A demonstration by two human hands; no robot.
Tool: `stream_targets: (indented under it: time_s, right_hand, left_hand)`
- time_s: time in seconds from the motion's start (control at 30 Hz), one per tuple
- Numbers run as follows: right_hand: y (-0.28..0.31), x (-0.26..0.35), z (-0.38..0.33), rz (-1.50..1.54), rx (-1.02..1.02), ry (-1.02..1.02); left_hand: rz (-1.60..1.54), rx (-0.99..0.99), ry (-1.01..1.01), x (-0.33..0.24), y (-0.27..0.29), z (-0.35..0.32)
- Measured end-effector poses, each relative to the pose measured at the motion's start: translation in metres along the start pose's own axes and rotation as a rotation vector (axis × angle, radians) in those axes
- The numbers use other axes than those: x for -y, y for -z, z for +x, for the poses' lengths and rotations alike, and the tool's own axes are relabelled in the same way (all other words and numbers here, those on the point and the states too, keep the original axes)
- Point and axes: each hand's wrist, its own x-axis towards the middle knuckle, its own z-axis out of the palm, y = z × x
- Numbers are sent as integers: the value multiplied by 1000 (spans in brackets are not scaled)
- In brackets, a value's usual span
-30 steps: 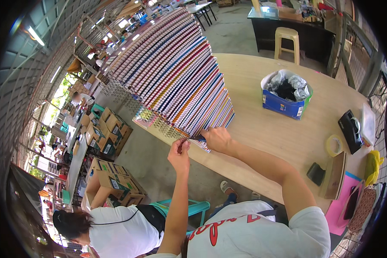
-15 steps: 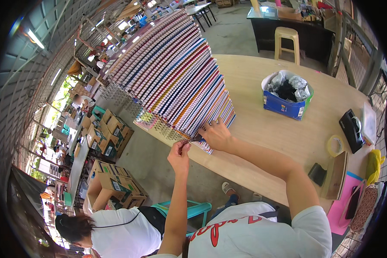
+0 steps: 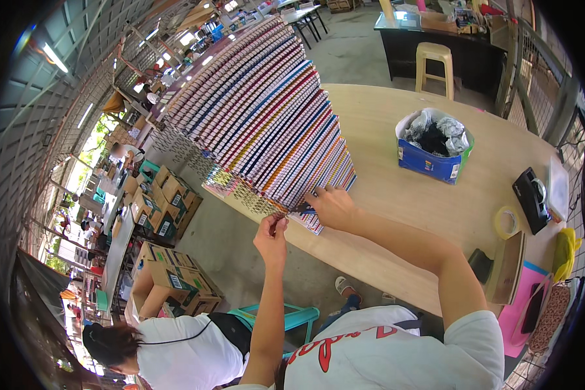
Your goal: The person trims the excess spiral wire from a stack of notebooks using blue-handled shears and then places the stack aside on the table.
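A tall leaning stack of spiral-bound notebooks [image 3: 266, 117] stands at the near left edge of the table, its coiled spines facing me. At the low front corner of the stack, my left hand [image 3: 270, 240] is closed in a pinch. What lies between its fingertips is too small to make out. Just right of it, my right hand [image 3: 335, 207] curls around a dark, narrow hand tool [image 3: 303, 208], mostly hidden by the fingers. The tool's tip points toward the left fingertips, close to the spine ends of the lower notebooks.
On the wooden table [image 3: 383, 227] stand a blue box [image 3: 429, 161] lined with crumpled plastic, a tape roll [image 3: 506, 222], a black hole punch [image 3: 530, 198] and a pink folder [image 3: 515, 318]. A person [image 3: 182, 344] sits at my left, near cardboard boxes [image 3: 175, 276].
My right hand has shifted slightly right and down, and its fingers have changed their hold, so more of the dark tool shows. My left hand stays almost still.
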Motion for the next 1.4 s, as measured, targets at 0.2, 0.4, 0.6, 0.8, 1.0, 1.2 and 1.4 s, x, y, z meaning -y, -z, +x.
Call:
stream_targets:
  time_s: [0.2, 0.4, 0.6, 0.8, 1.0, 1.2, 1.4]
  right_hand:
    - [15, 4, -2, -65, -121, -66]
    - [11, 7, 2, -130, -101, -28]
    - [4, -2, 7, 13, 17, -51]
    - [6, -2, 8, 34, 95, -54]
    - [17, 4, 6, -86, 7, -57]
    - [13, 1, 10, -194, -111, 53]
    - [12, -5, 16, -43, 32, 44]
  left_hand:
    - [-85, -6, 28, 0, -1, 1]
    - [-74, 2, 1, 3, 1, 4]
    - [-37, -3, 10, -7, -4, 3]
    - [-61, -12, 13, -6, -3, 3]
    - [-111, -22, 16, 2, -1, 4]
    - [-11, 2, -13, 0, -1, 6]
    - [-41, -8, -6, -3, -4, 5]
